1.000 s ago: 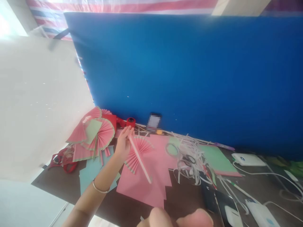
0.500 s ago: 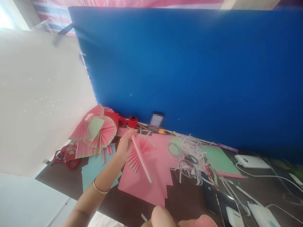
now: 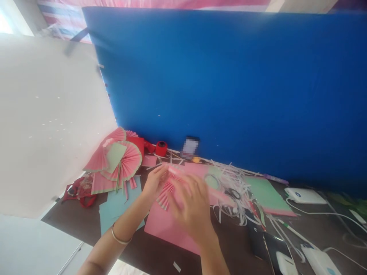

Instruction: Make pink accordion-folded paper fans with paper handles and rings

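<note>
As hands (image 3: 155, 181) (image 3: 192, 206) block it, pink fan (image 3: 163, 199) partly hidden

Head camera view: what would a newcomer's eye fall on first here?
Probably the big blue panel standing across the back of the table. Next, the cluster of pink pleated paper fans with green edges at the table's left, and the tangle of white paper strips right of centre. Between them, the left hand pinches a pink paper strip, beside the motion-blurred right hand.
</note>
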Demonstrator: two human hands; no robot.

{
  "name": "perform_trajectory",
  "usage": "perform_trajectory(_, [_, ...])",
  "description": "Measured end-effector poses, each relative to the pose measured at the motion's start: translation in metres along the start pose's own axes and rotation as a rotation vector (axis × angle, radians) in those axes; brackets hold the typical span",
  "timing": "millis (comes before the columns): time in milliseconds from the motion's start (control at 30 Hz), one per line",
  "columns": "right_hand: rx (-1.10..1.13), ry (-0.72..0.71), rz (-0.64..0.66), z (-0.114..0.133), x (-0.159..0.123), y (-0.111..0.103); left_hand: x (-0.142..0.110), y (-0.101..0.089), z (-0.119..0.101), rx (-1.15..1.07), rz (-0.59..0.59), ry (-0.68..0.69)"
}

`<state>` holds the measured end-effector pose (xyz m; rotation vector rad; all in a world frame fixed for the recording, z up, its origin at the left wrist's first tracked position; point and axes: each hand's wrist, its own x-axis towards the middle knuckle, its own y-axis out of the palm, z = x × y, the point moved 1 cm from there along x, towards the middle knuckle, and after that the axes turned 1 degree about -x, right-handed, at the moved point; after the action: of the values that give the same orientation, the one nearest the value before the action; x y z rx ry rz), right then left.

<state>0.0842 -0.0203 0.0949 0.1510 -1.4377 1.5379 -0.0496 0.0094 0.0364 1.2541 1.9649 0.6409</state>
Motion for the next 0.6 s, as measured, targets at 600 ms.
perform_trajectory(600, [-0.025, 0.017, -0.197, -0.053, -0.025, 0.024, -0.033, 0.006, 0.01, 0.293, 0.173, -0.023])
